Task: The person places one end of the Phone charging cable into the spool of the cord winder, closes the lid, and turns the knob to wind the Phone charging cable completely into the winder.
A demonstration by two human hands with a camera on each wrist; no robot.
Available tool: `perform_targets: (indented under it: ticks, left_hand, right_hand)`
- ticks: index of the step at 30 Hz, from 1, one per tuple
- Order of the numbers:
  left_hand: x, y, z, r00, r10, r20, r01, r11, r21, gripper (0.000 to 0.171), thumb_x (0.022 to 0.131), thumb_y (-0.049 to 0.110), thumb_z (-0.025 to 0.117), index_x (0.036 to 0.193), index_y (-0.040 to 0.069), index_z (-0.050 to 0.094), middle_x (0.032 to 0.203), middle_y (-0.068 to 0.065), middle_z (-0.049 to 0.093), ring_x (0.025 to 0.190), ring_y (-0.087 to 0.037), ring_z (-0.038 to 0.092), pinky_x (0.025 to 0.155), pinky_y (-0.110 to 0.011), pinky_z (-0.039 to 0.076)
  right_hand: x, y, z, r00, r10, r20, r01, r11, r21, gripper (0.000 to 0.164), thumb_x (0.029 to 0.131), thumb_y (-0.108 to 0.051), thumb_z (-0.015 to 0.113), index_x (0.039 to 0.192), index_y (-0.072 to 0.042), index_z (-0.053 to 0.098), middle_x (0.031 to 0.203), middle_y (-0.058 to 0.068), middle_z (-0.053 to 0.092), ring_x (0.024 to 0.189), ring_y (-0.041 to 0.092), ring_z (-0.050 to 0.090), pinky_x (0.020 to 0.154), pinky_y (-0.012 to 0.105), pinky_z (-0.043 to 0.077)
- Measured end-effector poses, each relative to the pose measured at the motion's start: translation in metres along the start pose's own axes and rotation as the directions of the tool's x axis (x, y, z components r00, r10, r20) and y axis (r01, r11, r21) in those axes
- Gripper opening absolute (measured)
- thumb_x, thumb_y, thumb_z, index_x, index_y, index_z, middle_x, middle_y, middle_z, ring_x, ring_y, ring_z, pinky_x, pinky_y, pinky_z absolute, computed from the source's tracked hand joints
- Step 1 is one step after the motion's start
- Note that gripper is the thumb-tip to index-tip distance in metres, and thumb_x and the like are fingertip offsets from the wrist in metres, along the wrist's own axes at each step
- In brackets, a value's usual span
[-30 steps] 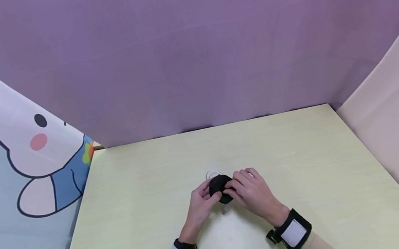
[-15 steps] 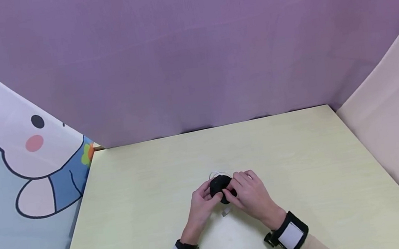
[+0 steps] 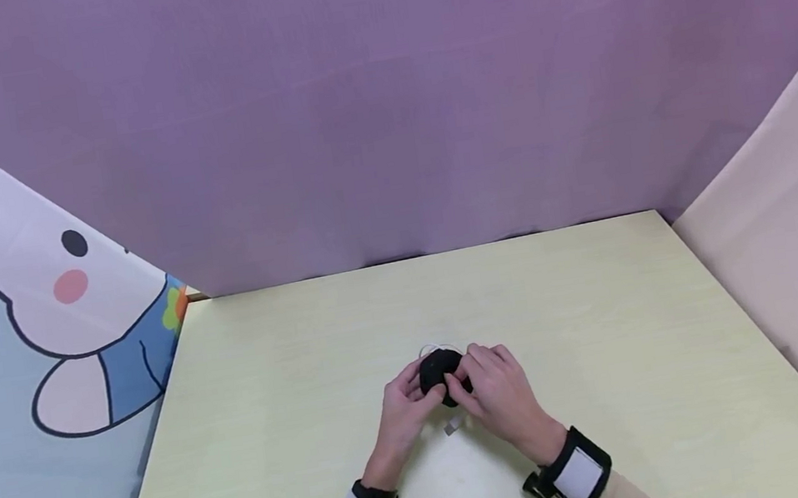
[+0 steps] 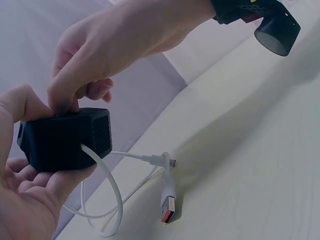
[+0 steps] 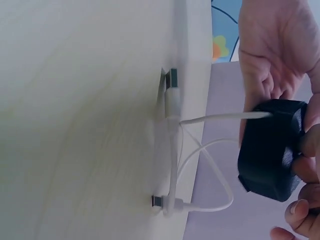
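A small black block-shaped case [image 3: 439, 370] with a mesh-patterned side hangs above the table between both hands. My left hand [image 3: 400, 415] holds it from the left, thumb on one face and fingers on the opposite one, as the left wrist view shows. The right hand [image 3: 503, 395] pinches the case's upper edge with curled fingers; exactly what its fingertips grasp is hidden. Out of the case comes a white cable [image 4: 111, 182], hanging in loops. Its USB-A plug [image 4: 168, 210] and a smaller metal-tipped plug [image 5: 159, 201] dangle below the case.
Beneath the hands lies a pale wooden table [image 3: 290, 339]. A purple cloth wall [image 3: 382, 117] rises at its far edge, with printed cloth panels at left and right. Each wrist wears a black camera strap [image 3: 574, 470].
My right wrist has shifted slightly left and down while its fingers stay at the case. The left hand and the case have barely moved. The dangling plug has shifted slightly.
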State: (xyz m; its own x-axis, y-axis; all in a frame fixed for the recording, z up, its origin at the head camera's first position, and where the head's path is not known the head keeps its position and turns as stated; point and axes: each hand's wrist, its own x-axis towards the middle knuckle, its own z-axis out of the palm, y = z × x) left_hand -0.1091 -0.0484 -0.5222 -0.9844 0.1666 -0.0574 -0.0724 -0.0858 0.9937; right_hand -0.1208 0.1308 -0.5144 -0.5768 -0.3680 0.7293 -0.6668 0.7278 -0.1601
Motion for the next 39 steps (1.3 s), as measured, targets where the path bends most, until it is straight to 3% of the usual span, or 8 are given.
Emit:
perform_targets:
  ticks: [5,19,28,39]
  left_hand:
    - [0.0,-0.001,0.001,1.0,-0.004,-0.009,0.004,1.0,0.013,0.052,0.091,0.0,0.067,0.14,-0.01,0.055,0.128,-0.032,0.066,0.101,-0.012,0.071,0.086,-0.019,0.057]
    - [-0.001,0.0,0.003,1.0,0.013,-0.003,-0.013,1.0,0.013,0.054,0.09,0.0,0.067,0.141,-0.011,0.054,0.131,-0.032,0.064,0.108,-0.015,0.069,0.089,-0.019,0.055]
    - [-0.001,0.0,0.003,1.0,0.024,0.003,-0.024,1.0,-0.002,0.055,0.09,0.0,0.066,0.142,-0.011,0.053,0.131,-0.032,0.064,0.108,-0.012,0.069,0.09,-0.019,0.055]
    - [0.0,0.0,0.003,0.999,0.025,0.024,-0.025,1.0,0.004,0.056,0.091,-0.001,0.067,0.143,-0.011,0.052,0.131,-0.034,0.063,0.103,-0.009,0.07,0.087,-0.02,0.056]
  right_hand:
    - [0.001,-0.003,-0.001,1.0,0.027,0.011,-0.027,1.0,0.0,0.027,0.098,-0.024,0.055,0.074,-0.013,0.056,0.071,-0.002,0.048,0.062,0.016,0.048,0.066,0.037,0.047]
    - [0.0,-0.01,-0.001,0.992,0.128,0.023,-0.128,0.991,0.034,0.021,0.089,-0.016,0.065,0.071,-0.013,0.055,0.069,-0.003,0.047,0.06,0.014,0.046,0.063,0.035,0.045]
    - [0.003,-0.017,-0.005,0.964,0.26,0.064,-0.265,0.96,0.092,0.023,0.084,-0.01,0.074,0.068,-0.013,0.058,0.068,-0.006,0.049,0.057,0.01,0.045,0.065,0.034,0.044]
    - [0.003,-0.021,-0.007,0.925,0.366,0.102,-0.377,0.919,0.114,0.023,0.083,-0.009,0.076,0.067,-0.014,0.06,0.066,-0.006,0.054,0.056,0.009,0.046,0.067,0.034,0.044]
